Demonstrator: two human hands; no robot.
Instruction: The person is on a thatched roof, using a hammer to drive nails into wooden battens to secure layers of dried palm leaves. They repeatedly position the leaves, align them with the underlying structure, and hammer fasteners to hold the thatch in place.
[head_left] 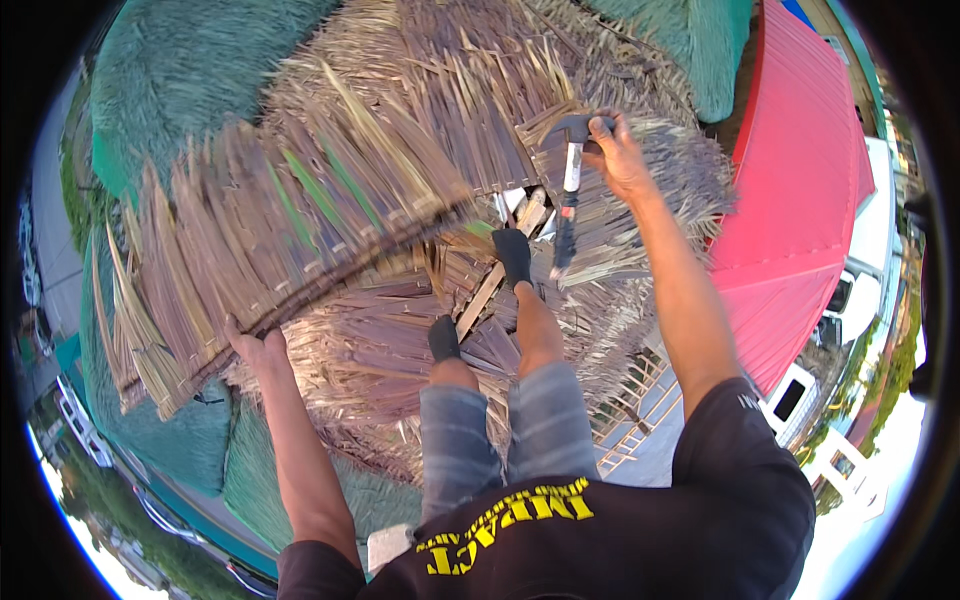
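Observation:
My left hand (260, 348) grips the lower edge of a long thatch panel (300, 220) of dried brown palm leaves. A few green strips run through its leaves. My right hand (622, 165) is closed around the head of a claw hammer (573, 168), whose dark handle with a white section hangs downward. Beneath the hammer lies the older thatch of the roof (640, 240). I stand on this roof in dark socks, one foot (512, 255) beside a gap in the leaves and the other (444, 338) lower on the thatch.
A wooden batten (484, 298) shows through the gap between my feet. Green thatch-like roofs (190, 90) lie at the left and far side. A red ribbed roof (800, 180) slopes at the right. Past the roof edge, bare wooden slats (638, 400) and lower ground show.

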